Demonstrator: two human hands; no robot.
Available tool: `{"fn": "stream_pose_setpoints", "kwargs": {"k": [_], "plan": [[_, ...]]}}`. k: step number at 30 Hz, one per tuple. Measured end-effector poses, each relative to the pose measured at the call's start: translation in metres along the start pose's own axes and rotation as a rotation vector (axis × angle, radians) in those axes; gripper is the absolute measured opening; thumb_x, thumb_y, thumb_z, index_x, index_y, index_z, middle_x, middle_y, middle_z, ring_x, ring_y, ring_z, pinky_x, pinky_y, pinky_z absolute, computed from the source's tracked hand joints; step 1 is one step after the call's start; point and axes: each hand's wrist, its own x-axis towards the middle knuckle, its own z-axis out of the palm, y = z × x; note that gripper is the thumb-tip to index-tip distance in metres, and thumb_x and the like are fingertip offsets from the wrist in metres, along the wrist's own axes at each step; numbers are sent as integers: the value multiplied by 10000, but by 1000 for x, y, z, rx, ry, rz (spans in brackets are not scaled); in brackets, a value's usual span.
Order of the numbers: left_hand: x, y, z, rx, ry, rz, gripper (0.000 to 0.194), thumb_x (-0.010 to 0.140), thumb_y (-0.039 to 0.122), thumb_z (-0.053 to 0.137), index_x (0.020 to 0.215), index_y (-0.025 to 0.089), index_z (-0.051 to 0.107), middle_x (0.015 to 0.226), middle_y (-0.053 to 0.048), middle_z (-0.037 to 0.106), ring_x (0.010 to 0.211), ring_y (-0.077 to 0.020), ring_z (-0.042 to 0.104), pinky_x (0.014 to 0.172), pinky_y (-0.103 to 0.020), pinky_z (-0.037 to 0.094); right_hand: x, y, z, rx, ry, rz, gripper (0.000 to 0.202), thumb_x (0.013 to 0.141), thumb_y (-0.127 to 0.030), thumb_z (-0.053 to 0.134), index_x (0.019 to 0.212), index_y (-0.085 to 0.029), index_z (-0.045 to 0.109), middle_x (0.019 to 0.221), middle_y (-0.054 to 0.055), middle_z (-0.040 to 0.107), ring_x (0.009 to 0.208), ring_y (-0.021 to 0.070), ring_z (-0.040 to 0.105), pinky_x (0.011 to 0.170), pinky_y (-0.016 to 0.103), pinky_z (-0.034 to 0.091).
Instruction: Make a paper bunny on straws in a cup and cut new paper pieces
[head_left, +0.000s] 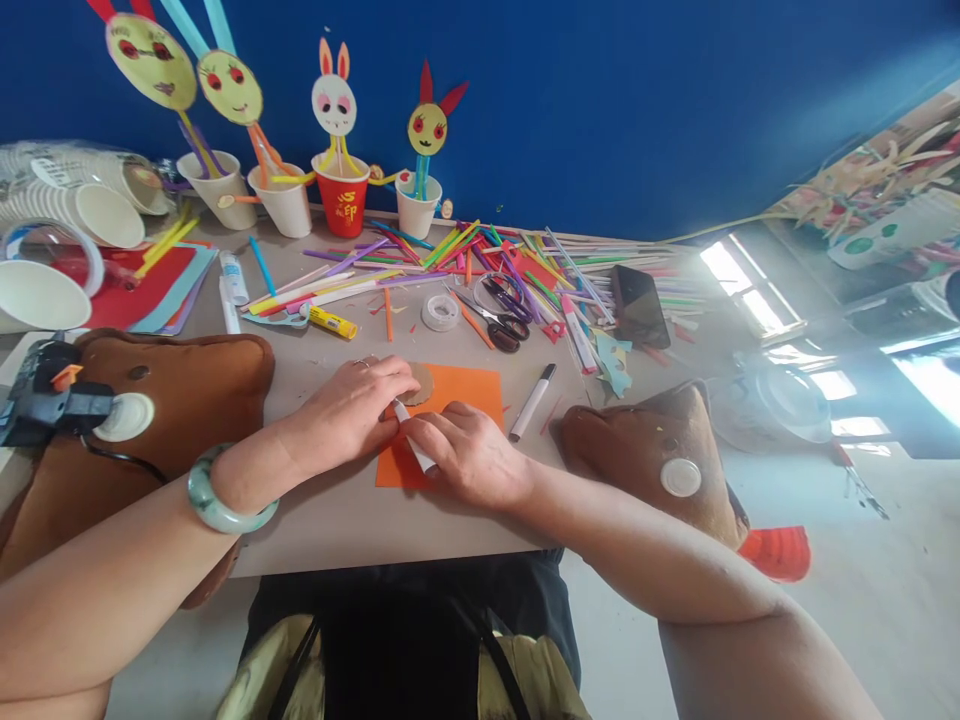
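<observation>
A sheet of orange paper (469,390) lies on the table in front of me, with a round brown cardboard disc (421,385) on top of it. My left hand (367,400) presses the disc down with closed fingers at its left side; a green bangle is on that wrist. Close beside it, my right hand (469,450) grips a slim white marker (416,440), held slanted over the paper near the disc's lower edge. Its tip is partly hidden by my fingers, so contact with the paper cannot be made out.
A marker (532,402) lies right of the paper. Beyond are scissors (499,325), clear tape (440,312), a yellow glue stick (332,322), coloured strips (465,245) and a phone (640,305). Cup puppets (341,190) line the wall. Brown cushions (202,390) flank my arms.
</observation>
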Motion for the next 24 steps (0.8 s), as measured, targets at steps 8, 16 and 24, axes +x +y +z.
{"fn": "stream_pose_setpoints", "kwargs": {"k": [8,16,24], "plan": [[2,2,1,18,21,-17,301,790,123,605,1073,194,679,1162,-65,679,979,-212,668,841,-317,519,-4,3,-4,17,11,-13,148,885,-196,527,1023,-142,529,784,52,634,628,168,539,625,329,381],[2,-3,7,18,51,-2,284,799,112,550,1030,203,687,1177,-66,669,1009,-219,666,861,-325,525,-3,4,-12,39,97,7,53,874,-159,494,914,-188,514,666,4,594,570,153,510,606,315,387],[2,-8,16,39,76,9,335,731,63,536,991,222,678,1099,-54,669,956,-212,661,826,-324,520,-3,9,-19,15,152,68,122,837,-116,532,917,-207,533,629,-23,561,538,141,481,570,292,383]]}}
